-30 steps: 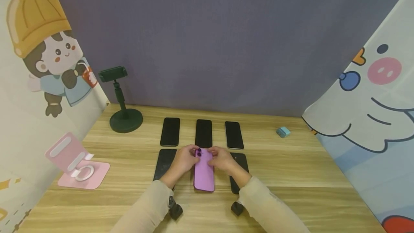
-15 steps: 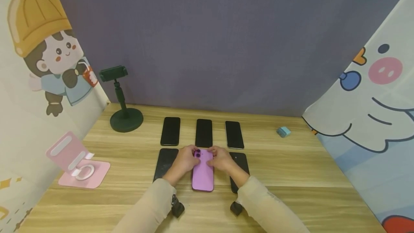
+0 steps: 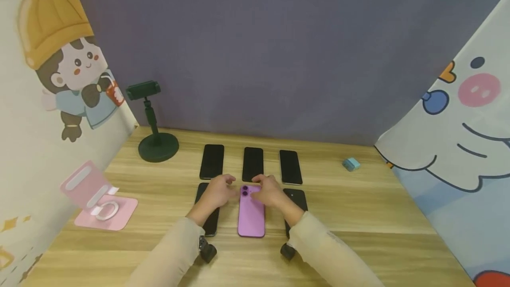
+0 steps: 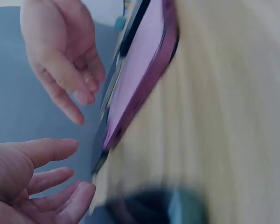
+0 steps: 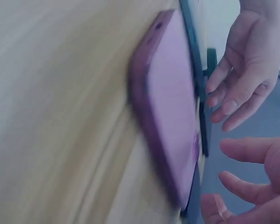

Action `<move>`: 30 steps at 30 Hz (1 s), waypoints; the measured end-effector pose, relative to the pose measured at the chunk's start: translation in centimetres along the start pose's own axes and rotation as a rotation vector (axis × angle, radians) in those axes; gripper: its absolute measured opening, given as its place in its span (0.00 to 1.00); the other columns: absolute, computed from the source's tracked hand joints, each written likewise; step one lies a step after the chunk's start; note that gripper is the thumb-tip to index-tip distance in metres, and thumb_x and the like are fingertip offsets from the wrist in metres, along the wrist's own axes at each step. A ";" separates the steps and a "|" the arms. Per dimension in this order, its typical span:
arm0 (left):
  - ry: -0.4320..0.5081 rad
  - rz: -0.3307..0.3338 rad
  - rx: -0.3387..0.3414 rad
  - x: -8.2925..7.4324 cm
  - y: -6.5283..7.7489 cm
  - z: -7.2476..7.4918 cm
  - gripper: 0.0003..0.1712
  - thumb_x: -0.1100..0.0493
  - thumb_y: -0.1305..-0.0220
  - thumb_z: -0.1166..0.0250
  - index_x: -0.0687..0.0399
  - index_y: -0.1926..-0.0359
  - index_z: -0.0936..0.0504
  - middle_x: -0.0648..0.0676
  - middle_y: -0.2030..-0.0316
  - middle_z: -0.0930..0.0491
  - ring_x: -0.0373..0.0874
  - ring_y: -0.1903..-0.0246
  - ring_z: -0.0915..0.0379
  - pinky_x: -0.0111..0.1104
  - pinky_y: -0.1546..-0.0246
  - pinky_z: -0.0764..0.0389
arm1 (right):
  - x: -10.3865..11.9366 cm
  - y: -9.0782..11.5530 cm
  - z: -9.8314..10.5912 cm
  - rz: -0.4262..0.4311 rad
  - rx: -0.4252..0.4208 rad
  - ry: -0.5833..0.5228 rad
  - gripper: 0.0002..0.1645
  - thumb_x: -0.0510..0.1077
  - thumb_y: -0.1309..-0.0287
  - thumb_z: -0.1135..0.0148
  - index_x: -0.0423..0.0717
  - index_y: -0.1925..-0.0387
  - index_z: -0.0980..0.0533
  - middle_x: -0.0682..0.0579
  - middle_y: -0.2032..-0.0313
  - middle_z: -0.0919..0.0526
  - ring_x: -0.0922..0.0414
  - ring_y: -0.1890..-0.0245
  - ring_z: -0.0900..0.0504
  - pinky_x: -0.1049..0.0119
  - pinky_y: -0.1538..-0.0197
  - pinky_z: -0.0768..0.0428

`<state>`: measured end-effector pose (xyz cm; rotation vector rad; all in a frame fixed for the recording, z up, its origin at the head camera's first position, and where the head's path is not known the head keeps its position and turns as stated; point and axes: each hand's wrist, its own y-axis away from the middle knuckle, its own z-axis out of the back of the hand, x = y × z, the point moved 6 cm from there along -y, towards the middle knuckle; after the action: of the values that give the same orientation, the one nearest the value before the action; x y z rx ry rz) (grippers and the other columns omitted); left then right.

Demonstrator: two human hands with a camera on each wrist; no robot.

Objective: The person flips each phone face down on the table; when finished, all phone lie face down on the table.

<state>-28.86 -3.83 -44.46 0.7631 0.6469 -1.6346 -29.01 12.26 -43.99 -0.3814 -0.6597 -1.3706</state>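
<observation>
A purple phone [image 3: 251, 216] lies back-up on the wooden table [image 3: 358, 207], in the middle of the near row; it also shows as the purple phone [image 4: 140, 79] and the purple phone [image 5: 170, 116] in the wrist views. My left hand [image 3: 222, 186] hovers just left of its camera end with relaxed fingers. At the right of that end my right hand [image 3: 260, 186] is also loose and holds nothing. In the wrist views the left hand [image 4: 42, 186] and the right hand [image 5: 252, 182] stand apart from the phone.
Three black phones [image 3: 253, 164] form the far row. Two more, the black phone [image 3: 208, 223] and the black phone [image 3: 298, 197], flank the purple one. A dark green phone stand [image 3: 155, 143] and a pink stand [image 3: 99, 200] are at the left, a small blue block [image 3: 350, 163] at the right.
Both hands have let go of the purple phone's far end and opened, the left drifting leftwards. The phone now lies flat on the table.
</observation>
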 end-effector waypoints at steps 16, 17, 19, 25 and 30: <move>0.066 0.112 -0.017 6.1 2.2 6.8 0.18 0.69 0.45 0.32 0.71 0.53 0.22 0.61 0.65 0.20 0.49 0.71 0.22 0.38 0.71 0.19 | 5.7 -1.3 -5.5 0.034 0.089 -0.076 0.26 0.41 0.47 0.28 0.44 0.46 0.24 0.42 0.54 0.20 0.46 0.52 0.22 0.54 0.51 0.22; 0.086 0.117 -0.011 6.3 2.3 6.8 0.18 0.70 0.45 0.32 0.72 0.53 0.22 0.61 0.66 0.20 0.48 0.73 0.23 0.37 0.73 0.19 | 5.9 -1.4 -5.7 0.030 0.087 -0.081 0.26 0.41 0.47 0.27 0.44 0.46 0.24 0.42 0.54 0.19 0.46 0.53 0.21 0.54 0.51 0.22; 0.119 0.127 -0.005 6.5 2.5 6.8 0.18 0.70 0.46 0.31 0.72 0.53 0.22 0.61 0.66 0.20 0.46 0.73 0.23 0.36 0.73 0.19 | 6.1 -1.5 -6.1 0.020 0.078 -0.082 0.26 0.42 0.48 0.27 0.45 0.46 0.24 0.43 0.55 0.19 0.47 0.54 0.21 0.54 0.52 0.22; 0.124 0.148 0.010 7.0 2.6 6.5 0.16 0.71 0.46 0.31 0.71 0.54 0.20 0.61 0.65 0.20 0.48 0.70 0.21 0.37 0.70 0.18 | 6.7 -2.0 -6.7 0.017 0.039 -0.030 0.25 0.42 0.49 0.26 0.46 0.48 0.22 0.49 0.63 0.19 0.53 0.61 0.22 0.60 0.57 0.22; 0.064 0.168 -0.008 7.2 2.5 6.5 0.16 0.70 0.47 0.30 0.69 0.55 0.18 0.60 0.65 0.20 0.47 0.69 0.22 0.35 0.70 0.19 | 7.0 -2.3 -7.0 0.010 0.027 -0.015 0.23 0.40 0.51 0.25 0.47 0.50 0.20 0.52 0.67 0.21 0.56 0.65 0.24 0.64 0.60 0.23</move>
<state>-28.18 -13.69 -45.93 0.8435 0.6174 -1.4589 -29.38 2.15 -45.23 -0.3733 -0.6874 -1.3491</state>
